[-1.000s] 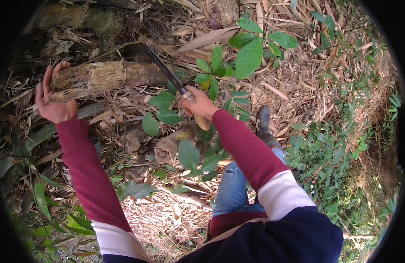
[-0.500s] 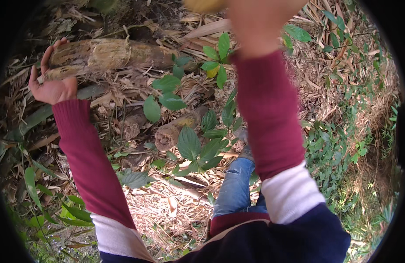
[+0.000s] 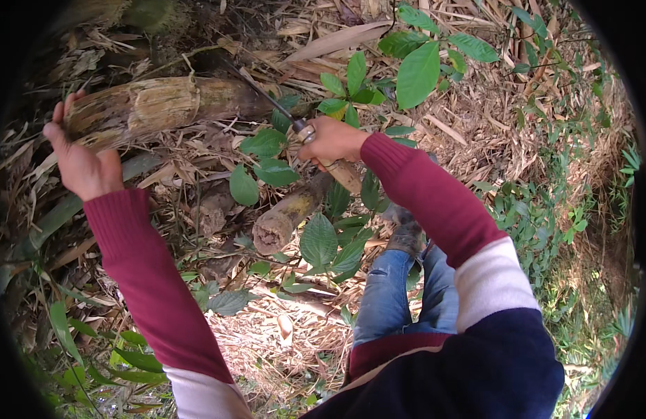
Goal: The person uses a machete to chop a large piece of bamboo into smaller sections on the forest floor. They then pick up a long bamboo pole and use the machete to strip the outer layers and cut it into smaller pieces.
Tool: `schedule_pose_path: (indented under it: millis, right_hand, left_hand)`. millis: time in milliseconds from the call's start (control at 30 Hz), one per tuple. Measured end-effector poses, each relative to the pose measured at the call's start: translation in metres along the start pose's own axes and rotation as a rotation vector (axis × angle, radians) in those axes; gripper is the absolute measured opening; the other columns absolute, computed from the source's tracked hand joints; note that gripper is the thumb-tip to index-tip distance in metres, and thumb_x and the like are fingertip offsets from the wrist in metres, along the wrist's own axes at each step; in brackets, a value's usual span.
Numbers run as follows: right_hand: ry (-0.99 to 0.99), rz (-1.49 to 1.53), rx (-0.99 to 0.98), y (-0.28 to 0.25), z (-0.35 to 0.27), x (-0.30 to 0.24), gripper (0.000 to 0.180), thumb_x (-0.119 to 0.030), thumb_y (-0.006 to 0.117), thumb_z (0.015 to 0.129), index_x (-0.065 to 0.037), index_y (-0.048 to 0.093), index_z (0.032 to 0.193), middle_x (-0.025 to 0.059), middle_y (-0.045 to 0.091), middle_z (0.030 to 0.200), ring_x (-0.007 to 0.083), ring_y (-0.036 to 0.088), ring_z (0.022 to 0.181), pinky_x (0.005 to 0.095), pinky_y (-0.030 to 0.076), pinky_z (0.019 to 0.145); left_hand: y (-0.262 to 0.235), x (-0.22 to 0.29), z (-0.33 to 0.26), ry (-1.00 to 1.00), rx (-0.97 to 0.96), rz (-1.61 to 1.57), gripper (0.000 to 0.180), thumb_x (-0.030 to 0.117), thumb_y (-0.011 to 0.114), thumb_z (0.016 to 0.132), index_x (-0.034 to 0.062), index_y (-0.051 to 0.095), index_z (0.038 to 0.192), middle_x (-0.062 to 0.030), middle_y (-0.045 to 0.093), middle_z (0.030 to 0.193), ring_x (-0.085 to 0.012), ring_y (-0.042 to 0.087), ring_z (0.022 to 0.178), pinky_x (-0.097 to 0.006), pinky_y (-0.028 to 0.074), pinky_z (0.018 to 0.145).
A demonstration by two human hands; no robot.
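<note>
A weathered, partly split log (image 3: 162,101) lies across the upper left, pale and frayed on top and darker toward its right end. My left hand (image 3: 89,164) cups the log's left end with its fingers curled around it. In my right hand (image 3: 330,143) is a machete, its wooden handle (image 3: 347,177) showing below my fist and a metal collar above it. The thin dark blade (image 3: 263,94) slants up and left, meeting the log's right part in this view. Whether the blade has cut into the wood cannot be made out.
A shorter cut log (image 3: 277,227) lies below, with broad green leaves (image 3: 319,241) beside it. Leafy stems (image 3: 417,73) rise at the upper right. Dry leaves and chips (image 3: 288,349) litter the ground. My boot (image 3: 407,234) stands near the leaves.
My right hand has swung down from the top edge, bringing the machete to the log. My left hand stays at the log's end, and the log appears slightly lower in view.
</note>
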State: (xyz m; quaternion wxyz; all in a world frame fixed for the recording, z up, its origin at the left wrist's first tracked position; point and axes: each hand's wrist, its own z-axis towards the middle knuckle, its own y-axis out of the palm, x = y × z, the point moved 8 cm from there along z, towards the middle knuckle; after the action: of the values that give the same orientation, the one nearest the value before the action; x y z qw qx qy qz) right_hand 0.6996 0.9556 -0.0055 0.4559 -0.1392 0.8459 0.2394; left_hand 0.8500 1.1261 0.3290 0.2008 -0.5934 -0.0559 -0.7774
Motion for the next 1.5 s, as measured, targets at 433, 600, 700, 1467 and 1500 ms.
schedule_pose_path:
  millis: [433, 600, 700, 1467, 1500]
  right_hand:
    - [-0.312, -0.035, 0.597, -0.084, -0.079, -0.072, 0.051, -0.018, 0.073, 0.081, 0.000, 0.053, 0.124, 0.0153, 0.070, 0.082, 0.0274, 0.070, 0.069, 0.0397, 0.054, 0.065]
    - [-0.074, 0.439, 0.375, -0.054, -0.047, -0.021, 0.027, -0.016, 0.075, 0.087, 0.001, 0.062, 0.105, 0.0047, 0.067, 0.079, 0.0099, 0.061, 0.057, 0.0267, 0.050, 0.053]
    - [-0.290, 0.361, 0.556, -0.122, -0.033, -0.062, 0.026, -0.022, 0.071, 0.092, 0.001, 0.065, 0.081, 0.0068, 0.067, 0.069, 0.0123, 0.064, 0.057, 0.0303, 0.051, 0.056]
    - [-0.465, -0.086, 0.827, -0.180, -0.031, -0.158, 0.027, -0.021, 0.065, 0.090, 0.001, 0.065, 0.105, 0.0137, 0.072, 0.087, 0.0254, 0.071, 0.076, 0.0375, 0.056, 0.069]
    - [-0.493, -0.086, 0.903, -0.170, -0.035, -0.155, 0.026, -0.019, 0.064, 0.091, 0.001, 0.064, 0.108, 0.0144, 0.072, 0.087, 0.0282, 0.071, 0.078, 0.0394, 0.056, 0.072]
  left_hand:
    - [-0.010, -0.004, 0.005, -0.001, 0.024, 0.064, 0.051, 0.042, 0.034, 0.109, 0.0024, 0.040, 0.141, -0.0151, 0.058, 0.132, -0.0302, 0.053, 0.122, -0.050, 0.040, 0.109]
    - [-0.008, -0.005, 0.006, -0.027, 0.011, 0.046, 0.053, 0.045, 0.037, 0.108, 0.0037, 0.039, 0.142, -0.0122, 0.059, 0.129, -0.0288, 0.054, 0.121, -0.051, 0.041, 0.108]
    - [-0.008, -0.008, 0.006, -0.054, 0.024, 0.044, 0.057, 0.047, 0.040, 0.106, 0.0033, 0.038, 0.142, -0.0120, 0.059, 0.128, -0.0282, 0.054, 0.121, -0.051, 0.042, 0.109]
    - [-0.014, -0.019, -0.001, -0.012, 0.226, 0.040, 0.066, 0.059, 0.041, 0.097, -0.0022, 0.057, 0.115, -0.0222, 0.063, 0.118, -0.0380, 0.058, 0.112, -0.055, 0.045, 0.103]
    - [-0.019, -0.020, -0.002, -0.017, 0.270, 0.001, 0.067, 0.060, 0.041, 0.096, -0.0024, 0.058, 0.114, -0.0225, 0.063, 0.118, -0.0382, 0.058, 0.112, -0.055, 0.045, 0.103]
